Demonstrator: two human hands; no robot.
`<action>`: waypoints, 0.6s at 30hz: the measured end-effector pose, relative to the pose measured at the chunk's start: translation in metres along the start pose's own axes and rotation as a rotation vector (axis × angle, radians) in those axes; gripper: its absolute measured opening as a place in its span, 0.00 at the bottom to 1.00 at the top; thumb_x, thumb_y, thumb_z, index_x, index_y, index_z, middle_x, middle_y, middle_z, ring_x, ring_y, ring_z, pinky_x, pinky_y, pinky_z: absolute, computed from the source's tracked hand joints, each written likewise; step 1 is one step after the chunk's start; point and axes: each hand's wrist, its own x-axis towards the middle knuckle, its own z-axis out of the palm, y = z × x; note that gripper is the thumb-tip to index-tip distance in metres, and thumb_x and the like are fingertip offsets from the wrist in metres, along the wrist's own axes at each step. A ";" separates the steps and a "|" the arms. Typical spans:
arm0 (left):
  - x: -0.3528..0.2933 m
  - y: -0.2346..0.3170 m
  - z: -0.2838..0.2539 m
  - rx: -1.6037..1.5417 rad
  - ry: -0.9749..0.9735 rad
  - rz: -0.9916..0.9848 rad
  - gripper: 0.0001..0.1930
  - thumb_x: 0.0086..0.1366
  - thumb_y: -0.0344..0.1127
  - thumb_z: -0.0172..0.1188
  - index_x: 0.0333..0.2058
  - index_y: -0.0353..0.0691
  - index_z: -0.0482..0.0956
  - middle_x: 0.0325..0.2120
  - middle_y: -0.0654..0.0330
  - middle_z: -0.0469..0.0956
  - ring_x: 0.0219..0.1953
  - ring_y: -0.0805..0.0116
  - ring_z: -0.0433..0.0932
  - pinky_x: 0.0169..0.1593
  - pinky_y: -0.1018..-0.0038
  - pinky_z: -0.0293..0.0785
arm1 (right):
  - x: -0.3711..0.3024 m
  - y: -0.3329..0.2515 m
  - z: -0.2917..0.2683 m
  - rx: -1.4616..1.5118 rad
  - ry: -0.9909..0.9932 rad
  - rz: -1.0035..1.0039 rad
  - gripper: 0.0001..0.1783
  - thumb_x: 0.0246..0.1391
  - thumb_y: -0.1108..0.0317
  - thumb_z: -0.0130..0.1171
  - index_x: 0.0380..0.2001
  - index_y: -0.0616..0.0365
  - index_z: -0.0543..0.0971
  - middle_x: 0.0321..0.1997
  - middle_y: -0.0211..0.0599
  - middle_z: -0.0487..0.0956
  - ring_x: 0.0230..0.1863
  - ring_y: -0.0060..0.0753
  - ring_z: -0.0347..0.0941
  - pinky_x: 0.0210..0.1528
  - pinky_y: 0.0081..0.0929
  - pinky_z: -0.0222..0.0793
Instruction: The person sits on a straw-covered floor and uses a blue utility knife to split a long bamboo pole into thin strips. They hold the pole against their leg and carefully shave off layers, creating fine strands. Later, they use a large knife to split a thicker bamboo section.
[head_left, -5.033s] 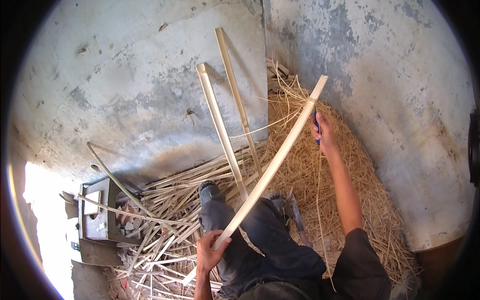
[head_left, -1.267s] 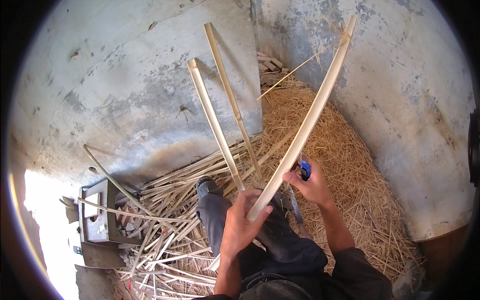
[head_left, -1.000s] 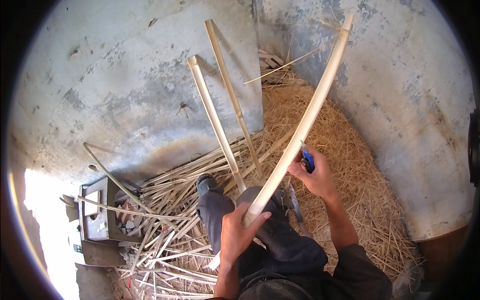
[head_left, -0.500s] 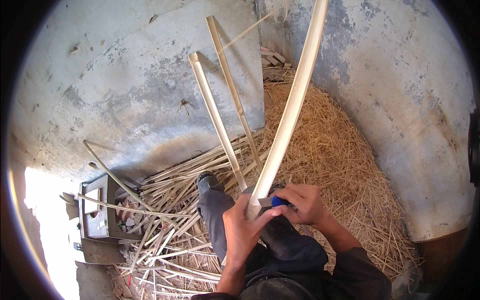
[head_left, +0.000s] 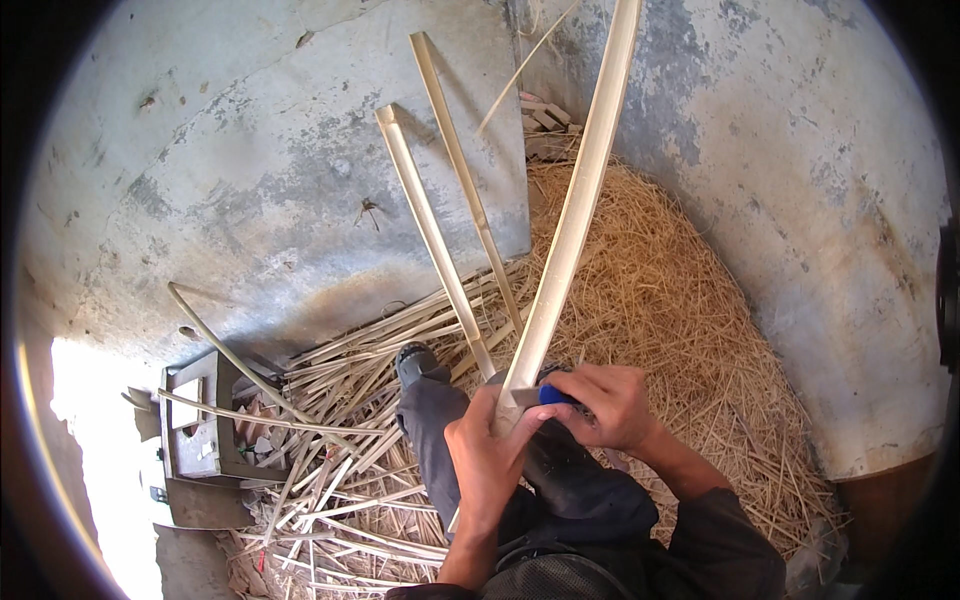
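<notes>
A long, pale split-bamboo strip [head_left: 567,240] rises from over my lap to the top edge, its hollow side facing me. Around its lower end my left hand [head_left: 483,440] is wrapped, thumb on the near side. My right hand [head_left: 605,408] grips the blue handle of a small knife [head_left: 553,395]. The short blade [head_left: 524,397] lies against the strip just above my left thumb, and part of it is hard to make out. Both hands are close together above my dark trousers [head_left: 575,490].
Two more bamboo strips [head_left: 430,225] lean upright against the grey wall [head_left: 250,150]. Cut strips [head_left: 340,470] lie heaped at the left beside a box-like frame [head_left: 205,420]. A mound of straw-like shavings [head_left: 670,290] fills the right, up to the other wall [head_left: 800,230].
The upper part of the long strip has swung slightly left. A thin sliver near the top has shifted and tilts more steeply. The knife and both hands have barely moved.
</notes>
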 end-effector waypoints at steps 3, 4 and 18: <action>0.000 -0.001 0.002 -0.003 0.019 -0.012 0.17 0.65 0.39 0.76 0.38 0.29 0.82 0.20 0.65 0.78 0.25 0.84 0.67 0.27 0.80 0.65 | 0.003 0.001 -0.003 -0.015 -0.017 0.016 0.15 0.56 0.57 0.72 0.40 0.53 0.85 0.25 0.31 0.78 0.21 0.35 0.78 0.22 0.33 0.71; 0.000 -0.001 0.002 -0.008 0.025 -0.024 0.16 0.65 0.38 0.75 0.38 0.29 0.83 0.20 0.65 0.78 0.25 0.84 0.67 0.27 0.80 0.65 | 0.003 0.001 -0.003 -0.017 -0.018 0.021 0.15 0.56 0.57 0.72 0.40 0.53 0.85 0.25 0.31 0.78 0.21 0.35 0.78 0.22 0.32 0.71; -0.001 -0.001 0.002 0.006 0.043 -0.052 0.16 0.68 0.36 0.72 0.29 0.31 0.78 0.14 0.64 0.62 0.22 0.83 0.57 0.22 0.74 0.53 | 0.004 0.010 0.003 -0.057 0.007 0.003 0.18 0.60 0.48 0.69 0.37 0.53 0.85 0.22 0.30 0.77 0.18 0.35 0.75 0.20 0.32 0.68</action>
